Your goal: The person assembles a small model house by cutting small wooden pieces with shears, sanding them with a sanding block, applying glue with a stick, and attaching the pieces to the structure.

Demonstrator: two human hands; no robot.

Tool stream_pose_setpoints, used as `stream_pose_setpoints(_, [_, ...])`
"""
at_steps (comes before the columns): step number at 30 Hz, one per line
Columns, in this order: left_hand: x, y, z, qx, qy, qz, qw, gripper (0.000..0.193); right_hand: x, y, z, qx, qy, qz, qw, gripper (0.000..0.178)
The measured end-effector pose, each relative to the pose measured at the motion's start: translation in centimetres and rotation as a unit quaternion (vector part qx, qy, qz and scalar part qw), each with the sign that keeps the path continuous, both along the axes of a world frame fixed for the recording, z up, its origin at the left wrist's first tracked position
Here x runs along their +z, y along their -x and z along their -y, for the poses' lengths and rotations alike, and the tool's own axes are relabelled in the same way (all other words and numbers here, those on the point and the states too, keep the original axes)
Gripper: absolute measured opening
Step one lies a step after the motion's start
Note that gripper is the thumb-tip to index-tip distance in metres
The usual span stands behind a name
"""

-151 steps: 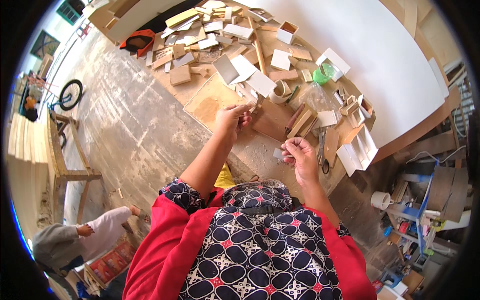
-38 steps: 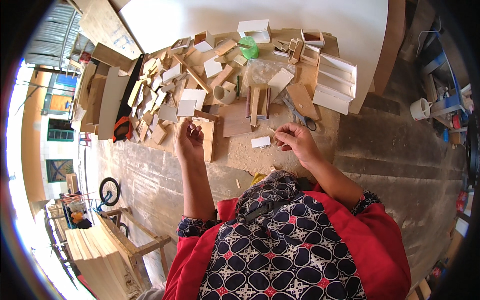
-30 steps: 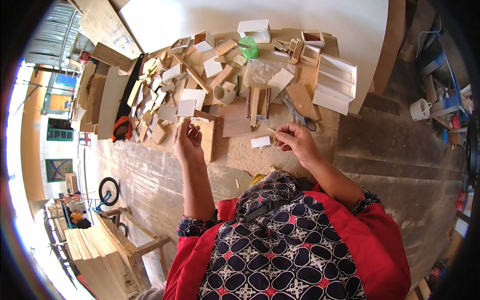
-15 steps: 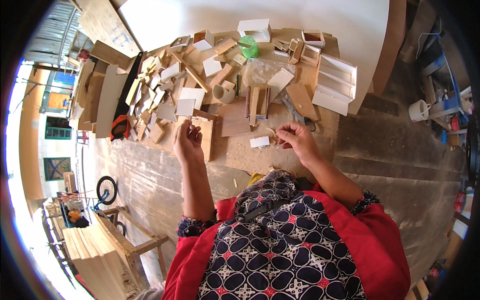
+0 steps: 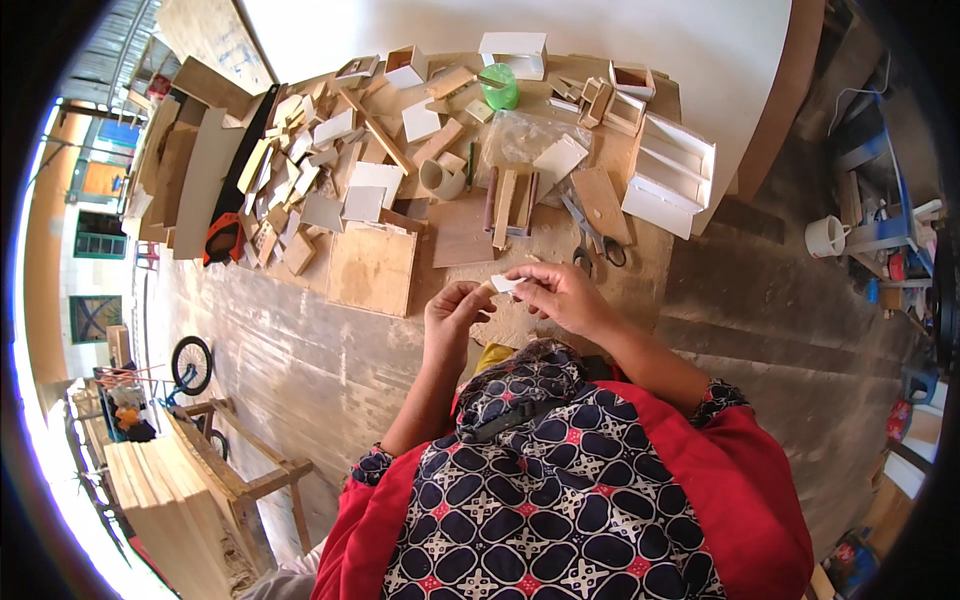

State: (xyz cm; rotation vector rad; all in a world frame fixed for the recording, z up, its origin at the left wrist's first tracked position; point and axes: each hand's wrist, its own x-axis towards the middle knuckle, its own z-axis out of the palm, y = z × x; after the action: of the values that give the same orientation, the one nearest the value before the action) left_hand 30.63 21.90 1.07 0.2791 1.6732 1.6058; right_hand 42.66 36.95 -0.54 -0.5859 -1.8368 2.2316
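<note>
Above the near edge of the workbench, both my hands come together at a small white block (image 5: 506, 284). My left hand (image 5: 455, 316) pinches its left end, where a bit of pale tan shows by the fingertips. From the right, my right hand (image 5: 566, 298) grips the block between thumb and fingers, which cover part of it. Just beyond the hands lies a flat brown board (image 5: 464, 236). Scissors (image 5: 592, 240) with dark handles rest open beyond my right hand. Left of my hands sits a square wooden block or box (image 5: 372, 268).
Many wood offcuts (image 5: 300, 185) are heaped at the left of the workbench, beside an orange-handled saw (image 5: 222, 238). A white divided box (image 5: 672, 170) stands at the right, a green cup (image 5: 499, 88) at the back. A cream round container (image 5: 441, 180) lies near the middle.
My left hand has moved right and nearer, away from the square wooden piece. The small white block, which lay on the workbench, is now lifted between both hands.
</note>
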Motion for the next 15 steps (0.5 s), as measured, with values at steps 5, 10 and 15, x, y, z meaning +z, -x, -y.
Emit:
stream_pose_setpoints(5, [-0.3, -0.6, 0.2, -0.063, 0.014, -0.03, 0.997, 0.014, -0.2, 0.6, 0.7, -0.014, -0.067, 0.001, 0.998, 0.018])
stream_pose_setpoints(10, [-0.2, -0.7, 0.0, -0.076, 0.002, 0.043, 0.996, 0.017, -0.6, 0.6, 0.7, -0.009, -0.073, 0.022, 0.997, 0.015])
stream_pose_setpoints(15, [-1.6, -0.5, 0.7, -0.119, 0.02, -0.017, 0.993, 0.018, -1.5, 0.6, 0.6, 0.007, -0.089, 0.027, 0.996, 0.014])
